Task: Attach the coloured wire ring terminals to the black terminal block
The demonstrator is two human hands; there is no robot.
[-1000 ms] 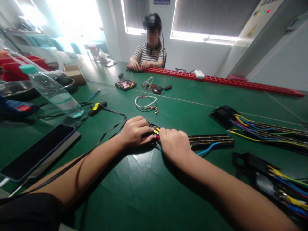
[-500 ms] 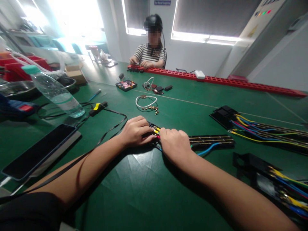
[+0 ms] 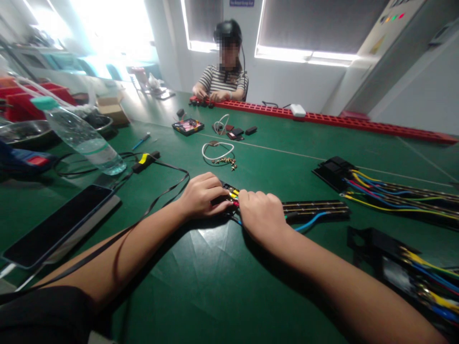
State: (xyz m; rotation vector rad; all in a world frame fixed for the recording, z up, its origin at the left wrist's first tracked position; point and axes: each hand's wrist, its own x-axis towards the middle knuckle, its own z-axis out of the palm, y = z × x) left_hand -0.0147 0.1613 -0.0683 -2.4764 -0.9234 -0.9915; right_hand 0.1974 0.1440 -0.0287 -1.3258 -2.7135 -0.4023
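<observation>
One long, narrow black strip point(image 3: 319, 209) is laid on the green bench point(image 3: 201, 282), right of frame centre. Its left part is partly covered by the left hand point(image 3: 203, 195) and the right hand point(image 3: 263, 212), fingers bent; whether anything is gripped cannot be told. The curved blue wire point(image 3: 310, 222) could be snagged if the right hand were drawn back carelessly.

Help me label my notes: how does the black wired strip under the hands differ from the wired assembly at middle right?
Handling: the left hand and right hand are on the black wired strip; neither touches the wired assembly.
Visibility: the strip's right end shows; the assembly's runs out of frame.
Wires: one blue wire stands out by the strip; yellow, blue and red wires leave the assembly's left end.
Both are dark, with coloured wires.
</observation>
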